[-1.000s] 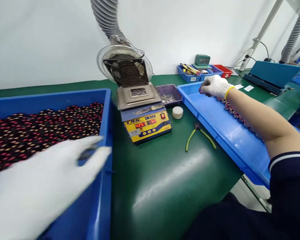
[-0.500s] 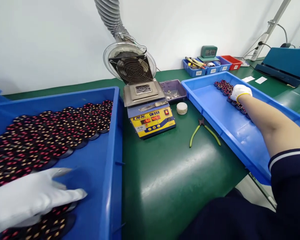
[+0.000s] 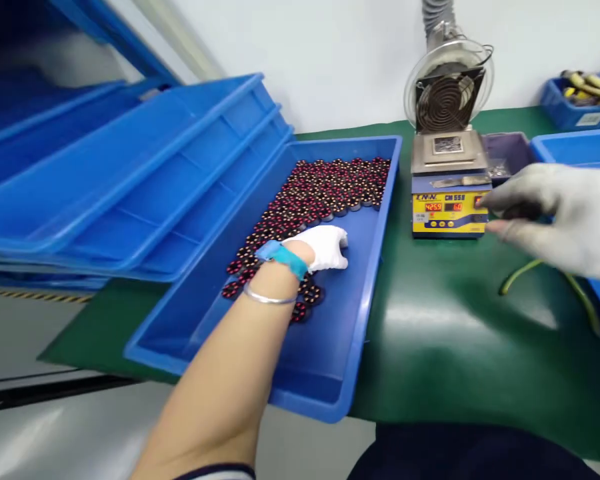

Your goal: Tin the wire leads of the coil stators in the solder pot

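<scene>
My left hand (image 3: 325,248), in a white glove, is over the left blue tray (image 3: 347,373), its thumb and fingers apart with nothing visible between them. Beside and under it lie many black round parts (image 3: 330,187) dotted with red and copper-coloured marks, packed in rows. My right hand (image 3: 565,213), gloved too and blurred, is in the air in front of the yellow solder pot (image 3: 447,213). A dark round part (image 3: 525,210) is pinched between its thumb and fingers; the details are smeared.
Stacked blue trays (image 3: 180,173) stand at the left. Green-handled cutters (image 3: 577,300) lie below my right hand. A purple bin (image 3: 513,148) sits behind the pot, a tool box (image 3: 590,119) at the back right. A fan (image 3: 445,100) rises over the pot.
The view has swung left. My right hand has come from the right tray to the solder pot with a dark round part. My left hand stays over the left tray.
</scene>
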Demonstrator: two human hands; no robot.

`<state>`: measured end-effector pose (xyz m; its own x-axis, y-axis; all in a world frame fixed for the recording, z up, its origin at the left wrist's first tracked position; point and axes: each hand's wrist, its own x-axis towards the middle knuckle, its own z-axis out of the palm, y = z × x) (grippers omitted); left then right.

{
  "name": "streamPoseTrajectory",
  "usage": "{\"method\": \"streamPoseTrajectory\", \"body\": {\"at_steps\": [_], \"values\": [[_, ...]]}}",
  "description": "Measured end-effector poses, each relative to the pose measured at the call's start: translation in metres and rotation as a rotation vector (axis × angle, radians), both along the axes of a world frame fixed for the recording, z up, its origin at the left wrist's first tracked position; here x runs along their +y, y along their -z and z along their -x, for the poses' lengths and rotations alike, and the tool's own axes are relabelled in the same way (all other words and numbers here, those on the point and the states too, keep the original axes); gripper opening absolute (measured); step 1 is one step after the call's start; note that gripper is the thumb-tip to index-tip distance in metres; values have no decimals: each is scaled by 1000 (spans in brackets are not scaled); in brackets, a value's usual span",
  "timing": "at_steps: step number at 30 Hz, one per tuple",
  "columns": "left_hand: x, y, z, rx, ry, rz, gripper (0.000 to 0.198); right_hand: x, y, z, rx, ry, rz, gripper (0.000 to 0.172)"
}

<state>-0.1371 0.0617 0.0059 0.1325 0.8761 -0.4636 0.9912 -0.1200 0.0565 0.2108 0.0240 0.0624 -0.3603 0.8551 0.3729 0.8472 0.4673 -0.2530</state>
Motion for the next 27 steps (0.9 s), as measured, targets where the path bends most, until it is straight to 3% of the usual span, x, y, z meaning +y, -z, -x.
{"method": "streamPoseTrajectory", "body": {"at_steps": [3, 6, 10, 13, 15, 17, 22, 27], "values": [[3, 6, 4, -41, -35, -16, 53, -24, 13, 39, -112, -361, -25, 30], [3, 5, 7, -117, -54, -9, 40, -28, 38, 49, -163, -506, 93, 27], [-1, -8, 16, -347, -127, 29, 37, -23, 57, 42, -50, -433, 179, 25], [-9, -23, 8, -955, -258, 46, 43, -24, 53, 43, 125, -330, 184, 27], [-16, -29, -12, -1381, -304, 63, 48, -26, 47, 47, 233, -243, 189, 32], [-25, -28, -41, -1611, -320, 82, 49, -28, 43, 52, 309, -177, 197, 37], [-45, -12, -105, -1774, -453, 191, 29, -26, 47, 57, 344, -137, 188, 48], [-49, -4, -114, -1731, -467, 288, 24, -20, 50, 55, 346, -131, 207, 43]]}}
